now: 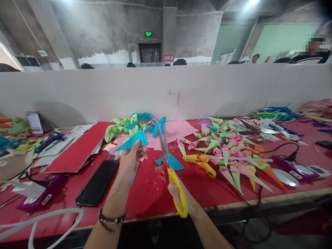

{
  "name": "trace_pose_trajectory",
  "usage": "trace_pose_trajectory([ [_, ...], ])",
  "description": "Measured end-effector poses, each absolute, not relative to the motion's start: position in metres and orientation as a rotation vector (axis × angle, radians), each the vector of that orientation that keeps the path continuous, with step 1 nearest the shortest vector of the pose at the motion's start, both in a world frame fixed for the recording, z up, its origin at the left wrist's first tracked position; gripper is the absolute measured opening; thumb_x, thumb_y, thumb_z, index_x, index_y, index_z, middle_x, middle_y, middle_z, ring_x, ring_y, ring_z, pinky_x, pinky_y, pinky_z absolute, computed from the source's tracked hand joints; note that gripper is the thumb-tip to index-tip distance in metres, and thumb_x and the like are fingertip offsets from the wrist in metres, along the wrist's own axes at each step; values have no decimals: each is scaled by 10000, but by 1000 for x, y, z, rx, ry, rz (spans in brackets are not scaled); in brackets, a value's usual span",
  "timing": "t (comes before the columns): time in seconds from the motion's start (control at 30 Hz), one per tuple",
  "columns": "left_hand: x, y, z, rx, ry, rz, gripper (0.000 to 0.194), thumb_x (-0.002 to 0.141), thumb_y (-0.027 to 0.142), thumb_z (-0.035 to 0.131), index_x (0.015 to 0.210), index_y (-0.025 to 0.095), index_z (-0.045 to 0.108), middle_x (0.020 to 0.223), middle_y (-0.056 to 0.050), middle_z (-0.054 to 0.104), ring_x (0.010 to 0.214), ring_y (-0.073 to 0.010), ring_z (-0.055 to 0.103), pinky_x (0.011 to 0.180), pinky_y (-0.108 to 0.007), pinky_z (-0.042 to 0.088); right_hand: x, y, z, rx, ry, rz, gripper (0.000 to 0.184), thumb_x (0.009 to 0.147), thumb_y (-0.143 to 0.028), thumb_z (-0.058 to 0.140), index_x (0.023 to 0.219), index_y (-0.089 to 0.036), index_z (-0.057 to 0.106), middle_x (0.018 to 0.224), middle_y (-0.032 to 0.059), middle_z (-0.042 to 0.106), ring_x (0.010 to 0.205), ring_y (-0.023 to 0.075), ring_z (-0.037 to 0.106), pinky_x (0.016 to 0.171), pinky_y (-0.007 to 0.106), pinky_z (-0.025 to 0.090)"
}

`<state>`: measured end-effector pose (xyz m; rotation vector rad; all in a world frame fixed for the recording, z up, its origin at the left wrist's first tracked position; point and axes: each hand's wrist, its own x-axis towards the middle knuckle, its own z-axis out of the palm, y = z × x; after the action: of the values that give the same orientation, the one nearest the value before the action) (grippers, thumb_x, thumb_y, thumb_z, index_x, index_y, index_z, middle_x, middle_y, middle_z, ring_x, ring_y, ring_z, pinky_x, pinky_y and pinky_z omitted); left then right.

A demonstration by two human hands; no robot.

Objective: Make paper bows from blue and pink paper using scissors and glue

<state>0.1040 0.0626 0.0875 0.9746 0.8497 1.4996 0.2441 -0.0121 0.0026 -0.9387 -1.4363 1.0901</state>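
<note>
My left hand (133, 155) pinches a pointed blue paper piece (132, 141) above the red table. Around the yellow handles of a pair of scissors (166, 148), my right hand (178, 190) is closed. The blades point up and away from me, and a curled blue paper strip (159, 126) shows at their tips; I cannot tell whether it touches them. Below the scissors lies another blue paper piece (175, 162). Crumpled green paper (114, 129) and pink sheets (178, 131) lie beyond both hands.
A yellow glue gun (199, 159) lies right of the scissors, beside a heap of paper cones (228, 148). At left are a black phone (98, 183), a red board (80, 147) and a purple power strip (43, 192). A white partition (129, 90) stands behind the table.
</note>
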Motion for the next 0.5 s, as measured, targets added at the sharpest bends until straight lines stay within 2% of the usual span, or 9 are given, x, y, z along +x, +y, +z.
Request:
trace_pose_trajectory([
  [0.1,109,61,93,1010,741,1502,344,649,401,617,470,159,450,338,68,399,333,-41,382,383,-170,321,247,-17,12,-894,-1504,1073,670,690,-546,531,1258,-247,340,1280,84,401,1188,239,360,983,384,305],
  [0.17,112,59,96,1041,685,1548,371,665,416,608,453,165,435,318,72,360,341,-40,352,412,-173,331,247,-21,14,-899,-1506,1085,676,709,-512,526,1292,-265,288,1293,73,389,1203,226,343,999,384,277],
  [0.33,115,60,92,1118,792,1612,361,664,474,591,493,170,498,376,47,423,367,-66,392,386,-193,310,250,-25,10,-948,-1506,1182,842,645,-431,636,1338,-254,191,1393,75,228,1277,235,196,1037,416,155],
  [0.5,109,63,85,1299,899,1546,359,698,473,556,508,169,523,419,20,493,381,-88,431,406,-209,340,251,-23,14,-904,-1517,1225,877,621,-461,648,1335,-225,198,1392,103,220,1281,258,171,1039,435,123],
])
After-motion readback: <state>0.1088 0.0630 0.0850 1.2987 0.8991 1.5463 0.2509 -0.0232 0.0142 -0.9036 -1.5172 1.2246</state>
